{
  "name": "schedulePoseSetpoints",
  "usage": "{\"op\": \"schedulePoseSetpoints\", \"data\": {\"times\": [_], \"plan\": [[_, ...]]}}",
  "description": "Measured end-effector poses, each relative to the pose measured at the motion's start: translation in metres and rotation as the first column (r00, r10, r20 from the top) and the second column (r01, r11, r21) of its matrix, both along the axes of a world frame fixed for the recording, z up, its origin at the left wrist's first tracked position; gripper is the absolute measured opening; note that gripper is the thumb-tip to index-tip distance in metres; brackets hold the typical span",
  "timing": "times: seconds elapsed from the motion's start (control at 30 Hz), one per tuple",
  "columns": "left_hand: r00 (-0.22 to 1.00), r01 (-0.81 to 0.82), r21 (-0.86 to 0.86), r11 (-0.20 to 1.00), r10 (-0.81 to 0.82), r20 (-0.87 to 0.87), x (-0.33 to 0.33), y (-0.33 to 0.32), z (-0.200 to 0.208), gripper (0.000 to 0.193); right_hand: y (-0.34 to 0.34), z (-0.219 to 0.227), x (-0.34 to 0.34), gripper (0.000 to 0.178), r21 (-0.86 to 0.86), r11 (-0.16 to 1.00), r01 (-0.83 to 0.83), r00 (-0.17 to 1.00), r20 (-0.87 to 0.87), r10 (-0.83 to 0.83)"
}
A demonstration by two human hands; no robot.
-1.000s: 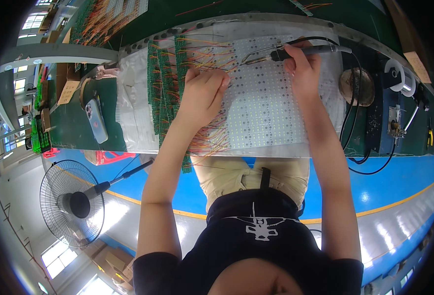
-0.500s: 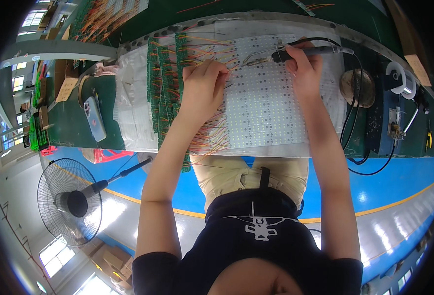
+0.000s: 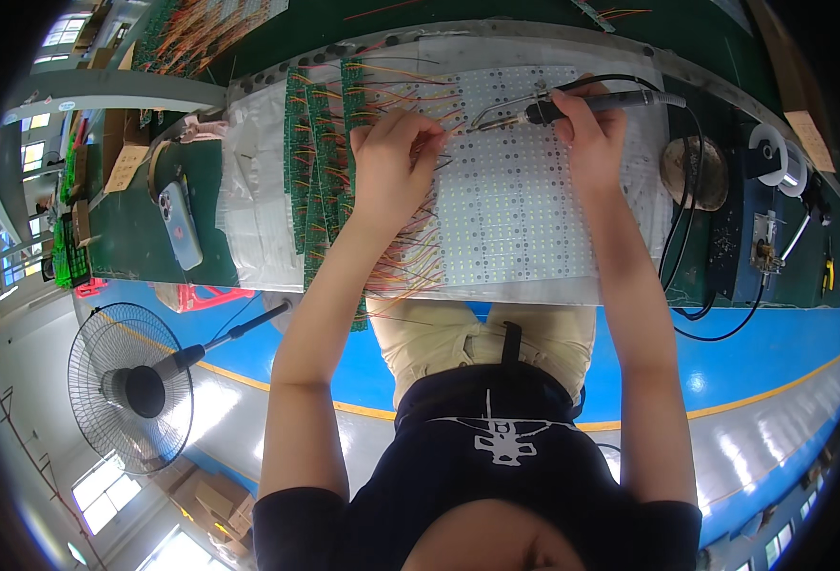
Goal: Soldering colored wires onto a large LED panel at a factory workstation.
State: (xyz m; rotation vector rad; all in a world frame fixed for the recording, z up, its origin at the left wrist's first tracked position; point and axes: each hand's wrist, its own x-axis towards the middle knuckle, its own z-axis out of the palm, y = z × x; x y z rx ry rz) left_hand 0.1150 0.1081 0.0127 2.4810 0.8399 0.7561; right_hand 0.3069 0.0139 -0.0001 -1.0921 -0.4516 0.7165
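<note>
My right hand (image 3: 593, 138) is wrapped round a soldering iron (image 3: 543, 111), its tip pointing left over the white LED panel (image 3: 515, 209). A thin metal tube runs beside the tip. My left hand (image 3: 393, 171) is closed in a pinch just left of that tip, with a thin wire (image 3: 455, 130) at its fingertips; the exact grip is partly hidden. Under and beside the left hand lie green circuit board strips (image 3: 325, 181), whose red and yellow wires (image 3: 405, 266) reach onto the panel's left edge.
A round pad (image 3: 694, 173), a solder spool (image 3: 781, 157) and a metal stand (image 3: 764, 243) are at the right, with black cables near them. A phone (image 3: 182, 224) lies at the left. More wired boards (image 3: 201, 38) sit far left; a fan (image 3: 134, 390) stands beside the bench.
My left fingers have shifted slightly and rearranged their pinch near the wire ends. The soldering iron's tip has drawn slightly toward the right and lower; my right hand still holds it.
</note>
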Motion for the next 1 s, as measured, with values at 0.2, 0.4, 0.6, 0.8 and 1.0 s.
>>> {"op": "schedulePoseSetpoints", "data": {"times": [0.2, 0.4, 0.6, 0.8, 1.0], "plan": [[1.000, 0.015, 0.054, 0.998, -0.014, -0.008, 0.0017, -0.0004, -0.0021, 0.007, -0.0001, -0.0012, 0.0007, 0.009, 0.000, 1.000, 0.010, 0.999, 0.035, -0.010], [1.000, 0.011, 0.064, 0.998, -0.011, -0.010, 0.0009, 0.0000, -0.0026, 0.007, -0.0010, -0.0024, 0.0020, 0.008, -0.017, 1.000, -0.015, 0.999, 0.041, 0.015], [1.000, 0.006, 0.068, 0.998, -0.004, -0.028, 0.0015, -0.0002, -0.0019, 0.007, -0.0009, -0.0033, 0.0026, 0.008, -0.016, 1.000, -0.019, 0.998, 0.061, 0.020], [1.000, 0.009, 0.076, 0.997, -0.007, -0.027, 0.0009, 0.0002, -0.0025, 0.008, -0.0012, -0.0019, 0.0014, 0.008, -0.010, 1.000, -0.024, 0.999, 0.036, 0.024], [1.000, 0.010, 0.078, 0.997, -0.008, -0.030, 0.0004, 0.0012, -0.0042, 0.008, -0.0004, -0.0012, 0.0001, 0.009, -0.010, 1.000, -0.016, 0.999, 0.052, 0.016]]}}
